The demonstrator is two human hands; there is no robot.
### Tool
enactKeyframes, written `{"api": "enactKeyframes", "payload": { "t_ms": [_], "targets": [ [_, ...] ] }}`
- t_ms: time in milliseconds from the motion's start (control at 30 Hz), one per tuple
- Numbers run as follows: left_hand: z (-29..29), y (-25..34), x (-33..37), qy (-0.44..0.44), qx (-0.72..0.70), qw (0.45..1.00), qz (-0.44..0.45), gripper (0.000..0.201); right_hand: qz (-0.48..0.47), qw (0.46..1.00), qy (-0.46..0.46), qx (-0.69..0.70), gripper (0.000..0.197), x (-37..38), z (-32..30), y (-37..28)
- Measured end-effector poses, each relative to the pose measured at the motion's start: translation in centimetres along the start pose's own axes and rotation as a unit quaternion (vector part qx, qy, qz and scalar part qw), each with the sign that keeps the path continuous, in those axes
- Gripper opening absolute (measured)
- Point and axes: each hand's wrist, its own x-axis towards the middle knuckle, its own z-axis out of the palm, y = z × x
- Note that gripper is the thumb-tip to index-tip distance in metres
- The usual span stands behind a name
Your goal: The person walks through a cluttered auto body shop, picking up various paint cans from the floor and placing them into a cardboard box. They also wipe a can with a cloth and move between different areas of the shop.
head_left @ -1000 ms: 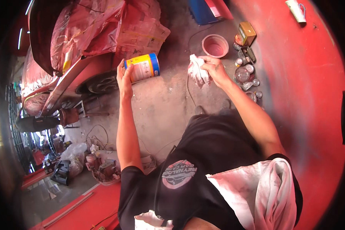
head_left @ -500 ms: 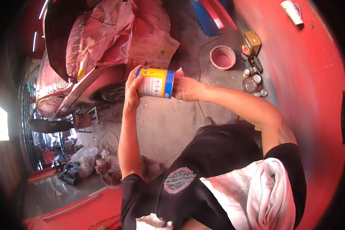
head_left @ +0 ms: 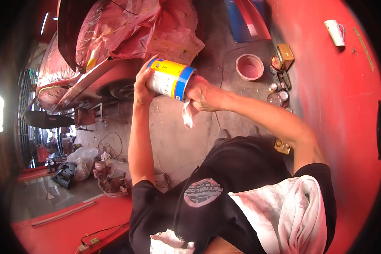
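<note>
A yellow, white and blue metal can (head_left: 169,79) is held up on its side, tilted down to the right. My left hand (head_left: 144,86) is wrapped round its left end. At the other end, my right hand (head_left: 205,96) is closed on a pinkish-white rag (head_left: 189,115), whose loose end hangs below the rim. Some of my right fingers are hidden by the can and the rag. A white cloth (head_left: 283,207) lies draped over my right shoulder.
A car covered in red-stained plastic sheeting (head_left: 127,38) stands ahead on the left. On the floor at right are a round tub (head_left: 238,67), a gold tin (head_left: 285,56) and several small cans (head_left: 275,99). A white mug (head_left: 335,33) rests on the red surface.
The can has tipped, its right end now lower. The rag hangs farther below my right hand, which has shifted slightly right and down.
</note>
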Motion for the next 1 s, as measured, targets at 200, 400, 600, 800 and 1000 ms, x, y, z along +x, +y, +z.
{"api": "enactKeyframes", "payload": {
  "t_ms": [200,400,600,800,1000],
  "targets": [
    [0.1,0.5,-0.3,0.013,0.047,0.999,0.021,0.068,-0.062,0.969,-0.027,-0.236,0.034,0.1,1.4,2.3],
    [-1.1,-1.7,-1.0,0.009,-0.029,1.0,0.005,0.072,0.225,0.863,0.093,0.444,0.027,-0.4,0.9,-2.1],
    [-1.9,-2.3,-1.4,0.039,-0.181,0.982,0.028,0.071,0.255,0.81,0.231,0.475,0.035,-3.6,-3.2,-2.0],
    [-4.0,-3.2,-2.7,0.042,-0.21,0.976,0.042,0.077,0.299,0.829,0.32,0.347,0.032,-6.5,-5.2,-2.8],
    [-1.8,-2.9,-1.9,0.048,-0.214,0.975,0.044,0.068,0.236,0.914,0.278,0.178,0.021,-1.9,-2.7,-6.7]
  ]
}}
